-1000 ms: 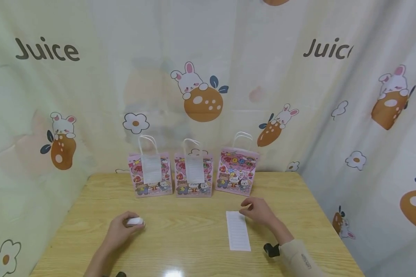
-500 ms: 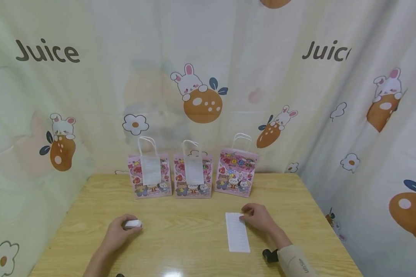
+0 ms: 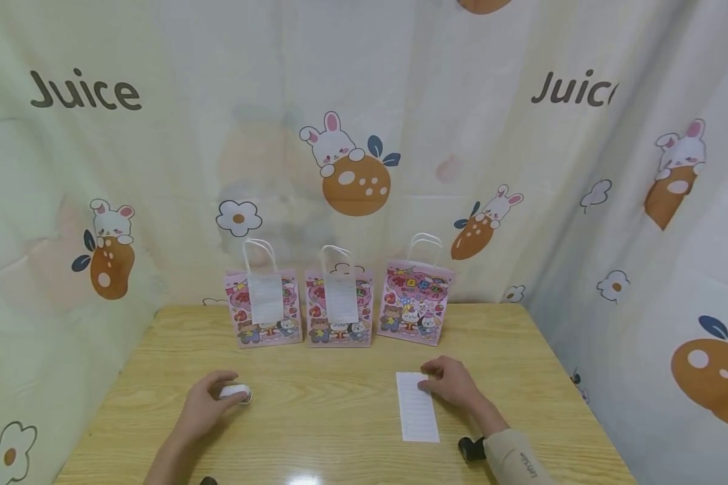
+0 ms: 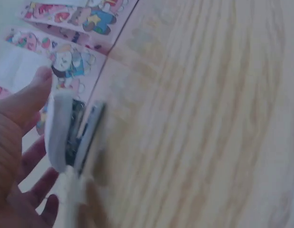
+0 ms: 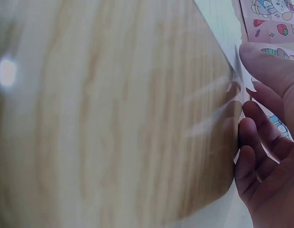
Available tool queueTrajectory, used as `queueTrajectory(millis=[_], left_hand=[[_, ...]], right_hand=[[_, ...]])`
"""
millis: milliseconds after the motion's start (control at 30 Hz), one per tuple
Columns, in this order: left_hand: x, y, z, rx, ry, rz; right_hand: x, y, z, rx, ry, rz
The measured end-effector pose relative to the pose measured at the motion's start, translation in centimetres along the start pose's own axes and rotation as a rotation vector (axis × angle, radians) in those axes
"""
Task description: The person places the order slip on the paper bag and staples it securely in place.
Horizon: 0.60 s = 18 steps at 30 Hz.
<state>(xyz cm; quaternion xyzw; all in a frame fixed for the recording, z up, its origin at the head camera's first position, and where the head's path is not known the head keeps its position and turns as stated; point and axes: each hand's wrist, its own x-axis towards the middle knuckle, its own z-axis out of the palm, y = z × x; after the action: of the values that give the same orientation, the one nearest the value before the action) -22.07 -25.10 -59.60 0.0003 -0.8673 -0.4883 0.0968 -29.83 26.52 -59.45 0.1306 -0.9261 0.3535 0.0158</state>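
A small white stapler (image 3: pixel 235 390) is on the table at the left. My left hand (image 3: pixel 203 404) is around it in the head view. Up close, the left thumb reaches past the stapler (image 4: pixel 61 130), its tip apart from it, and the other fingers spread loosely behind. On the right lies a white lined paper slip (image 3: pixel 417 407). My right hand (image 3: pixel 451 382) pinches its upper right corner, with the thumb on the sheet's edge (image 5: pixel 220 26) and the fingers curled.
Three pink cartoon paper bags stand along the back: left bag (image 3: pixel 291 330), middle bag (image 3: pixel 318 330), right bag (image 3: pixel 415 303). White slips hang over the fronts of the left and middle ones. A printed curtain (image 3: pixel 267 148) encloses the table (image 3: pixel 315 431).
My left fingers have loosened around the stapler and spread apart. The right hand has come slightly nearer me, its thumb now on the slip's corner. The bags have not moved.
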Motion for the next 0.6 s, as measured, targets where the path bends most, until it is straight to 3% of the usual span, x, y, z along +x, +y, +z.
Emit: queueTrajectory(millis=[300, 600], left_hand=[[-0.6, 2.3, -0.5, -0.039, 0.074, 0.161], [-1.2, 4.5, 0.9, -0.008, 0.018, 0.204]], right_hand=[[0.1, 0.2, 0.3, -0.04, 0.005, 0.0], [0.1, 0.1, 0.7, -0.03, 0.032, 0.012]])
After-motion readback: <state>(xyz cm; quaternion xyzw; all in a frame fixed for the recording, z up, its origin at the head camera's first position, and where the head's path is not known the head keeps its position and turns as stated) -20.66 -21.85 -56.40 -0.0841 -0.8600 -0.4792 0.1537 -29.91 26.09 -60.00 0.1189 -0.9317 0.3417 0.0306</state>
